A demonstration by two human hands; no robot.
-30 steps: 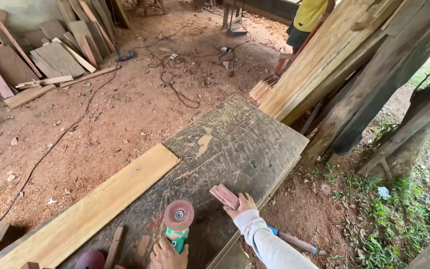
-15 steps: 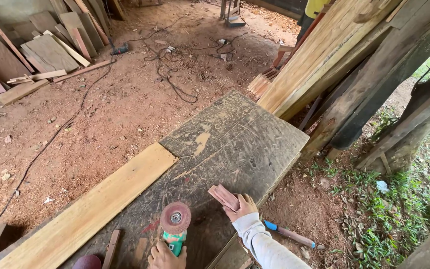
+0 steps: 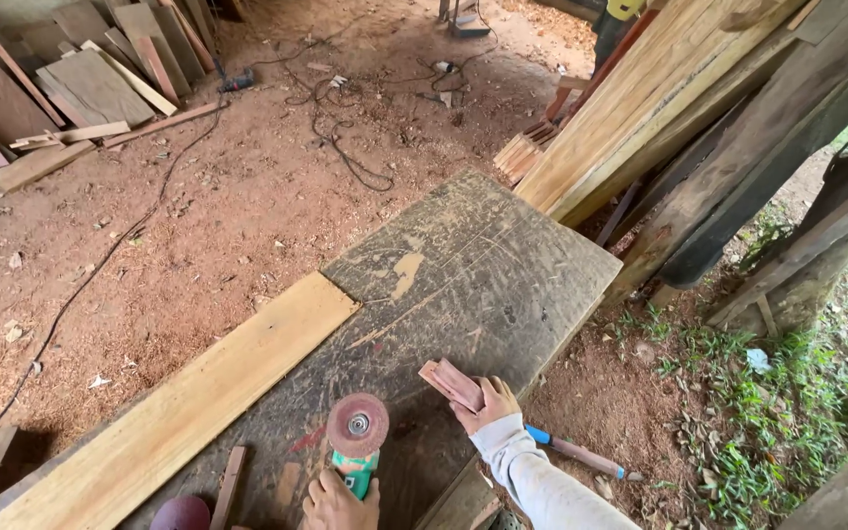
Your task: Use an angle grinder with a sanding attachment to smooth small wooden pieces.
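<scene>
Wood piece: a small reddish block (image 3: 453, 384) lies flat on the dark workbench (image 3: 473, 275), close to its right edge, and your right hand (image 3: 490, 403) rests on its near end.
Right hand: your fingers press down on and wrap the near end of the wood piece; it is a pinning grasp, not a lift.
Left hand: your left hand (image 3: 338, 503) is clenched around the green body of the grinder (image 3: 353, 442), whose reddish sanding disc faces up, a little way left of the wood piece and not touching it.
Weight: you can judge the wood piece light; one hand covers a good part of it.
Stiffness: it looks rigid, with squared edges, so it should not bend under your palm.
Grip surface: the faces look dry and rough-sawn, so slipping seems unlikely, though the dusty bench may let it skate sideways.
Where to hold: keep to the near end and the long sides, with your fingertips away from the end nearest the disc.
Grinder handling: it seems heavier at the head, so grip it along the body, behind the disc.
Nearby: a long pale plank (image 3: 179, 402) lies along the left side of the bench, and a blue-handled tool (image 3: 581, 453) lies on the ground below your right sleeve.
</scene>
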